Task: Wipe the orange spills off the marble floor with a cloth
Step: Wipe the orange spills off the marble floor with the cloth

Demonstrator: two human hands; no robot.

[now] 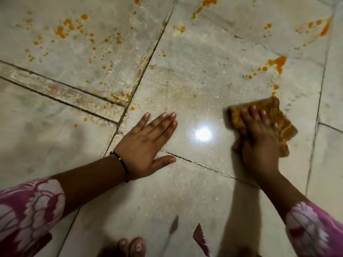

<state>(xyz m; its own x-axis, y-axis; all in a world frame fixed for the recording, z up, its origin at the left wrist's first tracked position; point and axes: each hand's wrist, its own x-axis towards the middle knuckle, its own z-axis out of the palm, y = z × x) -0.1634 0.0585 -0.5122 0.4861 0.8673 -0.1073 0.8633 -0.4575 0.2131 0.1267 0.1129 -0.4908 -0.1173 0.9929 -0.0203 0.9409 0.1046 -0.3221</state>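
Note:
My right hand [259, 138] presses flat on a folded cloth [282, 123], stained orange, on the marble floor [185, 191] at the right. My left hand [146, 143] lies flat on the floor with straight fingers, left of a bright light glare. Orange spills lie beyond the cloth: a larger blot [277, 63] with small drops running down to the cloth's far edge, a streak [324, 27] at the far right, and scattered splatter [74, 32] across the far-left tile. More orange sits along the joint [118, 98] left of centre.
Dark tile joints cross the floor, one diagonal [148, 58] between the two spill areas. My toes [132, 246] show at the bottom edge. Pink flowered sleeves cover both forearms.

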